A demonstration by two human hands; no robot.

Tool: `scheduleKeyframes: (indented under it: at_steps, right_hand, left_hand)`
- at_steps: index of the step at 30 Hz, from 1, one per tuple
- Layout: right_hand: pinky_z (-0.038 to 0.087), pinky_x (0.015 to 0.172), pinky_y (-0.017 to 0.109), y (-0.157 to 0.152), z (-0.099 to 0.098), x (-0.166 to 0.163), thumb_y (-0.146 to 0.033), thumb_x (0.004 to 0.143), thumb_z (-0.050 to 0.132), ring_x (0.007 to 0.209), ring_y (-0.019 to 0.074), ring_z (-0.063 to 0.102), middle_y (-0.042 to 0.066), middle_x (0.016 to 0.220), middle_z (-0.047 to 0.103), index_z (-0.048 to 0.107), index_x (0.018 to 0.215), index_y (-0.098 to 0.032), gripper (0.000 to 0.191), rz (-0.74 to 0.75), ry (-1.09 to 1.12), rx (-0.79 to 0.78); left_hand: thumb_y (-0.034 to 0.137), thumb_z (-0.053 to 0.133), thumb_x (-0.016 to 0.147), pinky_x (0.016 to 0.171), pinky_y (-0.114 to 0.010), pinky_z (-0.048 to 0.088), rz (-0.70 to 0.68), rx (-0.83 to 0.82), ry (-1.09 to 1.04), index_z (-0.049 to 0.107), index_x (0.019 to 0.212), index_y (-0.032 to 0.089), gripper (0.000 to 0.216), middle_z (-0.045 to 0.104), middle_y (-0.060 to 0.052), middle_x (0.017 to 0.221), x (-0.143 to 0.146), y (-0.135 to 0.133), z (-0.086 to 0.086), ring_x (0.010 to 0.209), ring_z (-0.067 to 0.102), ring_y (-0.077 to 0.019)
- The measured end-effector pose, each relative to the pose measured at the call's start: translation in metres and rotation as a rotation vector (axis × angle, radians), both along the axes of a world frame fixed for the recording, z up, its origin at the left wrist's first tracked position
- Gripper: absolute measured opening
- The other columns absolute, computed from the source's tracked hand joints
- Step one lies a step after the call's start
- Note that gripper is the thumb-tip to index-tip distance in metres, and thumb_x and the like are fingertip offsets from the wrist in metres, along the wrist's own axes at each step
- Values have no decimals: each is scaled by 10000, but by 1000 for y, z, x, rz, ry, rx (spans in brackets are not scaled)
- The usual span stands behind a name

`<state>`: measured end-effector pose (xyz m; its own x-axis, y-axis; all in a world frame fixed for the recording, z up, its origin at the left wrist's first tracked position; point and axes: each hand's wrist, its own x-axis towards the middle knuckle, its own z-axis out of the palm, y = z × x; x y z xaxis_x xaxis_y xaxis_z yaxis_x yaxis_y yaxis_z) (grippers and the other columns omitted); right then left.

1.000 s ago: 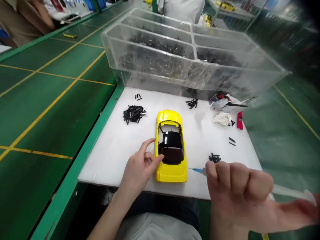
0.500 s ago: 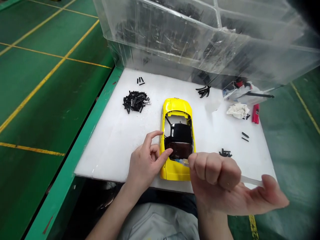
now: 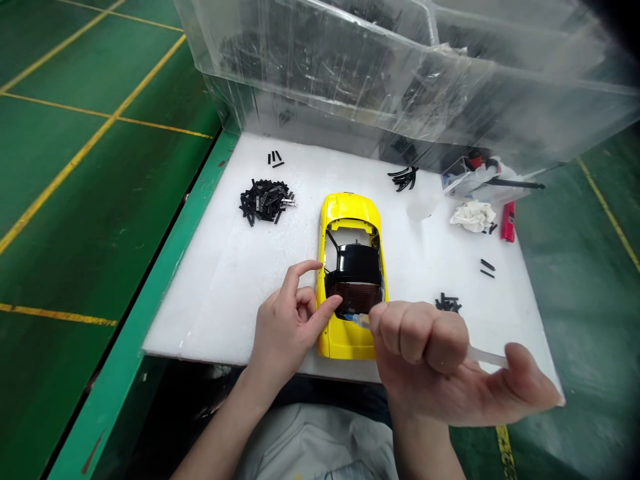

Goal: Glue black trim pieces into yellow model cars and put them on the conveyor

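A yellow toy car body point(image 3: 350, 213) with a black cabin insert lies lengthwise on the white board point(image 3: 225, 280). My left hand point(image 3: 290, 327) rests against the car's left rear side, thumb on its edge, index finger raised, holding nothing. Fingers of my right hand point(image 3: 440, 360) are curled round a clear syringe point(image 3: 483, 355), thumb on the plunger end. The syringe's blue tip point(image 3: 357, 319) touches the rear edge of the cabin opening.
A pile of small black parts point(image 3: 265, 200) lies left of the car, and more black bits point(image 3: 447, 303) lie to its right. A white rag point(image 3: 473, 217), a red lighter point(image 3: 509, 221) and a clear partitioned bin point(image 3: 400, 73) stand at the back.
My right hand has carried the syringe leftward from the board beside the car onto the cabin's rear edge. The view has tilted down. My left hand stays at the car.
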<state>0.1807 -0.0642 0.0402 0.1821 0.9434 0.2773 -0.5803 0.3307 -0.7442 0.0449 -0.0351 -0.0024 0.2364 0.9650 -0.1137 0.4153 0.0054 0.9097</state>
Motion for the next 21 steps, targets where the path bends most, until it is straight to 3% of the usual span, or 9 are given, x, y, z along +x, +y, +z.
scheduleKeyframes:
  at_steps: [7,16,21]
  right_hand:
    - [142,432,301,-3,3,0,-477,803,433,395,89,91,-66,451,77,129,544,-211,479,-7,-3,-8]
    - [163,437,303,-18,10,26,-511,839,466,408,78,66,-65,467,95,116,568,-199,543,-132,-144,-65]
    - [159,429,299,-17,10,32,-508,839,433,409,81,60,-66,482,87,114,585,-207,507,-112,-172,-44]
  left_hand:
    - [454,595,895,523,-193,326,3,4,3,487,1201,245,386,399,129,540,1,0,2,474,415,-82]
    - [434,602,892,529,-187,327,15,-5,11,500,1185,253,360,388,131,542,0,-1,0,471,386,-77]
    - [448,597,891,523,-189,326,16,-2,8,497,1183,254,364,384,130,544,0,0,0,470,389,-78]
